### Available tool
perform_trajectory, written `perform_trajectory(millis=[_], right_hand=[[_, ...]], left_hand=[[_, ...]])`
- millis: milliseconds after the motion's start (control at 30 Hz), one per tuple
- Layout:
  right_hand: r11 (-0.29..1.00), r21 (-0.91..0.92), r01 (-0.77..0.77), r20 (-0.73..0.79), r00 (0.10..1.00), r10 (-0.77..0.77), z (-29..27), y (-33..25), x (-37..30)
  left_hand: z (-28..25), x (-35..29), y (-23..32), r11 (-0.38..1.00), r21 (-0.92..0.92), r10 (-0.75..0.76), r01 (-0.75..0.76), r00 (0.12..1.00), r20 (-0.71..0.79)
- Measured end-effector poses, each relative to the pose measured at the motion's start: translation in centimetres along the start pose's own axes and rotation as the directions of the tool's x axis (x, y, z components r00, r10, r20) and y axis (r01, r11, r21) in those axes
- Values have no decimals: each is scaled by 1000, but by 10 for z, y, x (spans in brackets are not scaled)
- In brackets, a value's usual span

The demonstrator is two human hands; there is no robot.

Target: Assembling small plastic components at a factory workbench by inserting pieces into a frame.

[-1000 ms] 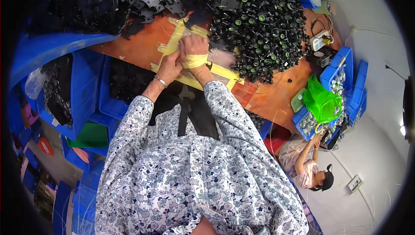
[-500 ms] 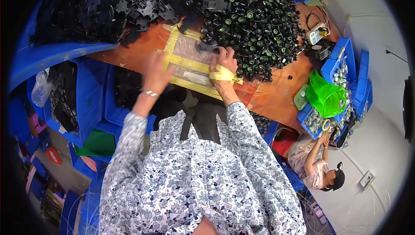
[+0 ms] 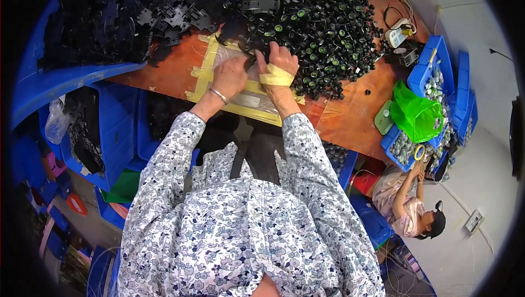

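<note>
In the frame's upper centre, a black part (image 3: 250,60) sits between the left hand (image 3: 229,74) — grip curled — and the right hand (image 3: 280,68), half-curled near the wheels (image 3: 328,40); whether either holds it, I cannot tell.

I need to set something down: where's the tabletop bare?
Right: orange tabletop between wheel pile and pale-green object, bar one loose piece. Left: between black parts and taped sheet. Crowded: far side; sheet, under left hand and right hand.

On the bench (image 3: 350,124), heaped wheels (image 3: 322,29) lay right of piled parts (image 3: 175,15). Before both heaps, the left hand (image 3: 229,76) was just left of the right hand (image 3: 281,62). A bag (image 3: 414,115) lay over a bin (image 3: 391,157) farther right.
</note>
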State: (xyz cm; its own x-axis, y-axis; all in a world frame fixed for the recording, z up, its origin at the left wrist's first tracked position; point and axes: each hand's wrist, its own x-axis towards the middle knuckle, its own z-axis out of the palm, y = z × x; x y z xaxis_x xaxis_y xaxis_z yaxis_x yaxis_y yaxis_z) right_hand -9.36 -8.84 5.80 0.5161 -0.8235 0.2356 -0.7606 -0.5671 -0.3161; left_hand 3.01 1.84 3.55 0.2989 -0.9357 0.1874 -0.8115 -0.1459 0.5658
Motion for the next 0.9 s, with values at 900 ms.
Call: perform_trajectory(millis=[900], right_hand=[[990, -28, 137, 71, 988, -134, -1, -2, -88]], left_hand=[[-32, -53, 2, 791, 222, -591, 570, 806, 36]])
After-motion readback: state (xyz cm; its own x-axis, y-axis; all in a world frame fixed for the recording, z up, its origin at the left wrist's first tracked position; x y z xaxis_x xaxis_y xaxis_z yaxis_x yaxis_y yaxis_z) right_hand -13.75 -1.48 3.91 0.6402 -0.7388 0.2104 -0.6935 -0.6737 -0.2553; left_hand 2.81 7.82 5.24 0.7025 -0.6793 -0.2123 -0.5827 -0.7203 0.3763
